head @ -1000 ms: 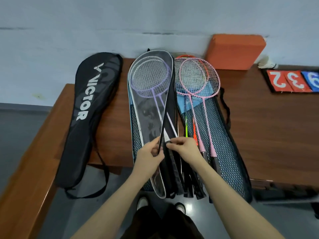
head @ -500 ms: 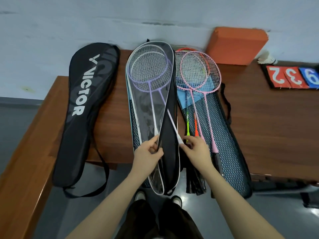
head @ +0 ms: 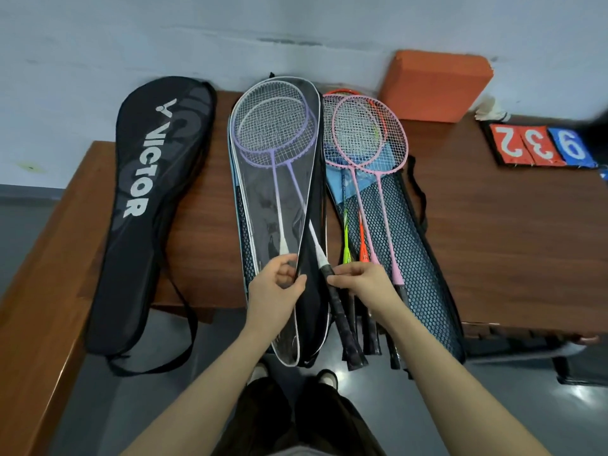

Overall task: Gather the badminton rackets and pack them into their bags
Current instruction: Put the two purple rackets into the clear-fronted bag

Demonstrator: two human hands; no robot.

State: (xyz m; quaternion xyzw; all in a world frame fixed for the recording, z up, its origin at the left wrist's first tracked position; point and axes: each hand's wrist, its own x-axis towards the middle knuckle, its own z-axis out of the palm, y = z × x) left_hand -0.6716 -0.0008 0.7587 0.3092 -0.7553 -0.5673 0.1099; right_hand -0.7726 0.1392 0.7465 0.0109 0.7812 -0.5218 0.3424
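1. Two purple rackets (head: pixel 273 133) lie in the clear-fronted bag (head: pixel 263 222) at frame centre — one handle sticks out.
2. Left hand (head: pixel 276 287) pinches the bag's open edge.
3. Right hand (head: pixel 365 283) seemingly pinches that black handle (head: pixel 335 291).
4. Pink rackets (head: pixel 368 133) rest on the mesh bag (head: pixel 424 274) to the right.

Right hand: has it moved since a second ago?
Yes. The right hand has shifted right, off the clear-fronted bag edge, and now pinches a purple racket's black grip, nearer the pink rackets.
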